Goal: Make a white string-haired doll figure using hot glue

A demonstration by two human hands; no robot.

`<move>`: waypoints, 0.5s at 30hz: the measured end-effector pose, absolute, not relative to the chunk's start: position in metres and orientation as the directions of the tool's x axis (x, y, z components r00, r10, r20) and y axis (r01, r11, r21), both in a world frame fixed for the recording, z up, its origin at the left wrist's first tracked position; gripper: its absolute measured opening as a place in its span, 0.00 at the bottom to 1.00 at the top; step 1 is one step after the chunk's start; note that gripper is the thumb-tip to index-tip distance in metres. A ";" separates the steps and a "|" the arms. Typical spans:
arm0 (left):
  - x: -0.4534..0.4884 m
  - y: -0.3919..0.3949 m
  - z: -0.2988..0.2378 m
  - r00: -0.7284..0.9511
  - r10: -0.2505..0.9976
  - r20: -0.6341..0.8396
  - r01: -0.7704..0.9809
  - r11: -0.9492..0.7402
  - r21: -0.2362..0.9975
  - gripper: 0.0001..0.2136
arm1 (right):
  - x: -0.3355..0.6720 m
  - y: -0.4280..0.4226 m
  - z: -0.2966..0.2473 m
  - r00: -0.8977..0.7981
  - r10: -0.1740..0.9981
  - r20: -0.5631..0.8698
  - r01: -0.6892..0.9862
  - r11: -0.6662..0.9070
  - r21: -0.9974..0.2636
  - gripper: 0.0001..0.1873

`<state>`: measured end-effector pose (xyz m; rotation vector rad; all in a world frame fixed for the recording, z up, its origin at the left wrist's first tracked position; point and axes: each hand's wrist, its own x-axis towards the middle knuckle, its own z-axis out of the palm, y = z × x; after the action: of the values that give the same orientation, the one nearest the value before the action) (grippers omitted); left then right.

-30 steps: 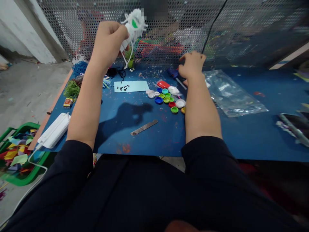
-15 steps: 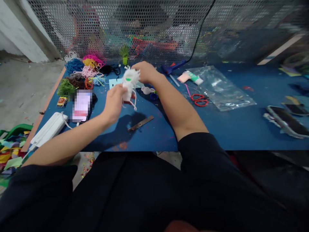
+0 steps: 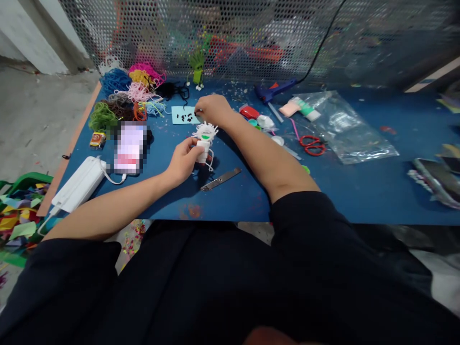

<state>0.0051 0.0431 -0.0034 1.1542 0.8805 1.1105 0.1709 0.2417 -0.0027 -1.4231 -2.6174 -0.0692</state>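
Observation:
My left hand (image 3: 184, 160) is closed round a small white yarn figure (image 3: 204, 139) with a green spot on its fuzzy head, held upright just above the blue table (image 3: 359, 191). Reaching past it, my right hand (image 3: 212, 109) rests with fingertips pinched at the right edge of a light blue paper card (image 3: 181, 115) that carries several small black beads. Whether a bead sits between the fingers is too small to see.
Bundles of coloured yarn (image 3: 125, 98) lie at the back left. A metal strip (image 3: 221, 178) lies in front of the figure. Bottle caps (image 3: 257, 122), red scissors (image 3: 312, 144), a blue glue gun (image 3: 275, 89), a plastic bag (image 3: 345, 129) and a white box (image 3: 79, 184) lie around.
My left hand has brought the yarn figure down from high by the mesh to just above the table. My right hand has moved left from the glue gun to the bead card.

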 end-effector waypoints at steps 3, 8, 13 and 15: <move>0.002 0.045 -0.004 0.236 0.972 0.023 -0.191 0.023 0.981 0.04 | 0.167 0.241 -0.004 -0.504 0.846 0.176 0.854 0.519 -0.050 0.20; 0.002 0.048 -0.005 0.245 0.969 0.022 -0.194 0.027 0.981 0.05 | 0.162 0.239 -0.007 -0.464 0.859 0.216 0.868 0.490 -0.082 0.19; 0.001 0.046 -0.002 0.248 0.969 0.005 -0.171 0.038 0.984 0.05 | 0.160 0.242 -0.011 -0.373 0.902 0.217 0.888 0.415 -0.198 0.18; 0.001 0.045 0.001 0.233 0.972 0.008 -0.171 0.033 0.985 0.04 | 0.163 0.245 -0.007 -0.364 0.912 0.187 0.881 0.402 -0.247 0.18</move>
<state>0.0007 0.0454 0.0006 1.1739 0.9166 1.1042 0.1626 0.2448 -0.0066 -1.5651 -2.3709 0.1509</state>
